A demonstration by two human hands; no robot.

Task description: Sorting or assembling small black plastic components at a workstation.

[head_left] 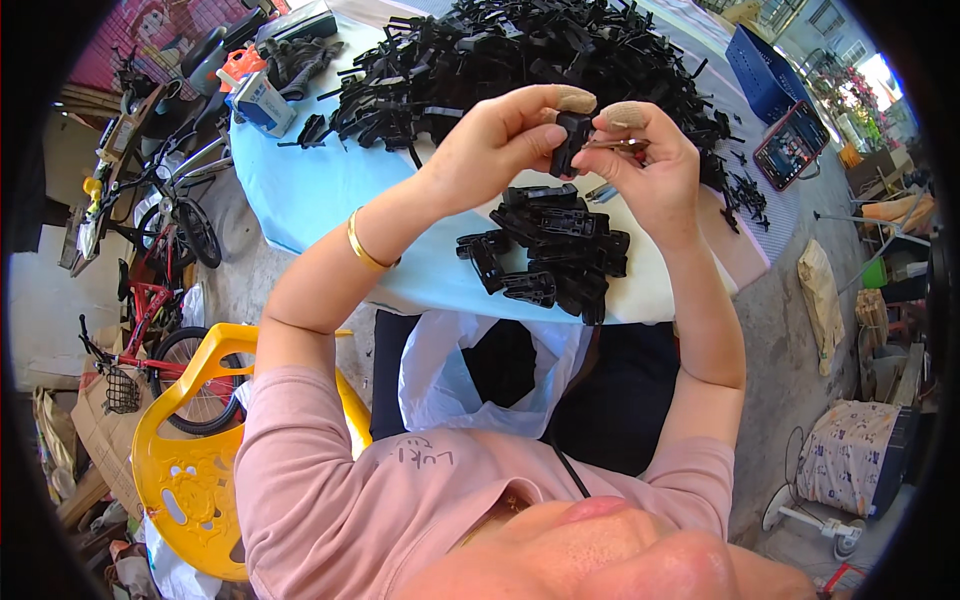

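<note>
Above the table, my left hand (490,150) is closed around a small black plastic part (570,145), with a tan cover on one fingertip. My right hand (650,170) meets it from the other side. Its fingers, one also with a tan cover, pinch a thin metal tool (622,146) whose exact kind I cannot make out, close against the part. Just below my hands lies a small heap of similar black plastic parts (560,245) near the table's front edge. A far larger pile of black plastic pieces (480,60) spreads behind.
The table has a light blue cloth (300,200). A white and blue carton (262,103) stands far left; a blue basket (762,72) and propped phone (790,145) are at the right. A white plastic bag (425,375) hangs open at my lap. A yellow chair (190,450) stands left.
</note>
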